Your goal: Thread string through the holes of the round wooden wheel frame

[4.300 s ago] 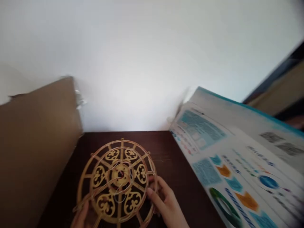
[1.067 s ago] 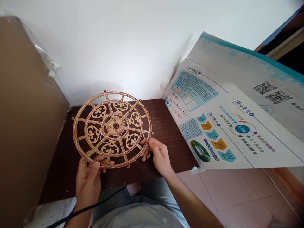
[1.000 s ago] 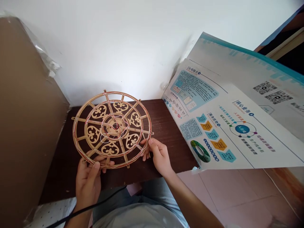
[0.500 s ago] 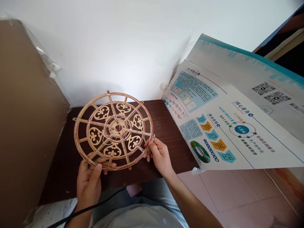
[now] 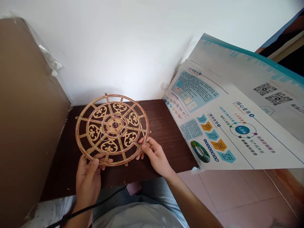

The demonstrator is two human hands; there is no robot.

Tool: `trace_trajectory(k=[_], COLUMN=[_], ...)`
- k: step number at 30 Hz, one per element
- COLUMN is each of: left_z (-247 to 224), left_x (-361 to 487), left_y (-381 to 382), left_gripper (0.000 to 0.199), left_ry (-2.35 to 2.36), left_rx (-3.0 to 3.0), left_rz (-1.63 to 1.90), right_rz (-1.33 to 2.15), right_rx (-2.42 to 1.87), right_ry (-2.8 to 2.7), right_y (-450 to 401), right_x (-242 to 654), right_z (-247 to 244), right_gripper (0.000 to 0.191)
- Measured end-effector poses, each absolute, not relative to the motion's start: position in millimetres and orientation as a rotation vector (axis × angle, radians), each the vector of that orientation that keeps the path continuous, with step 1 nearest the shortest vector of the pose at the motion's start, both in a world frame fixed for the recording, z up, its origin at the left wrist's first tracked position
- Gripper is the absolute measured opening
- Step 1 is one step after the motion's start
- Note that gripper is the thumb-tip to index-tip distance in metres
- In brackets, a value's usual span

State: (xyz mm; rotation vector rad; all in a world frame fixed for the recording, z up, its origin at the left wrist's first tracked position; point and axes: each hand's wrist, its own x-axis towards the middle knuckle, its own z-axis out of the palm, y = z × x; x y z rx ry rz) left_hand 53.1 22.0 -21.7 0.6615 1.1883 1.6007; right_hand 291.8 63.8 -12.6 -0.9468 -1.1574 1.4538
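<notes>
1. Head view: a laser-cut wooden fretwork wheel [image 5: 109, 133], its rings and spokes strung with a thin reddish thread [image 5: 104, 136], sat over the left half of the dark wooden bench [image 5: 166, 139], between both hands. Whether it touched the bench could not be told.
2. Left hand [image 5: 88, 180]: partly closed, fingers passed under the wheel's lower rim, thumb raised in front; it had hold of the wheel.
3. Right hand [image 5: 154, 155]: curved and half open, fingers wrapped on the lower-right rim, holding the wheel from that side.
4. Judged handling: a light hold at opposite points of the rim seemed best, with fingers kept clear of the loose thread, which could snag.
5. Surroundings: a printed brochure [image 5: 228, 120] leaned over the bench's right side; a plastic-wrapped cardboard sheet [image 5: 30, 117] stood at left; a black cable [image 5: 95, 205] crossed below the left wrist.
</notes>
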Motion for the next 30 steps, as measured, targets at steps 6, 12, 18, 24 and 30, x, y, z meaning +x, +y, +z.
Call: trace_trajectory(k=[6,12,18,24,30], left_z=[-21.3,-21.6,-21.7,-19.9,-20.3], left_x=[54.4,55.1,57.1,57.3,57.4], left_y=[21.6,20.2,21.3,20.9,21.1], left_gripper=[0.045,0.047,0.043,0.046,0.046], left_ry=[1.174,1.173,1.191,1.193,1.190], left_rx=[0.679,0.694,0.730,0.717,0.726], left_rz=[1.612,1.624,1.626,1.618,1.628], right_rz=[1.487,1.491,1.496,1.472,1.448], right_rx=[-0.925,-0.943,-0.972,-1.016,-1.060], right_ry=[-1.164,-1.150,-1.140,-1.134,-1.126], right_y=[63.7,64.9,66.5,66.7,67.9], right_x=[294.2,295.0,295.3,294.1,294.8], right_z=[-16.5,-20.0,-20.2,-19.2,-20.0], right_gripper=[0.036,0.030,0.025,0.021,0.020])
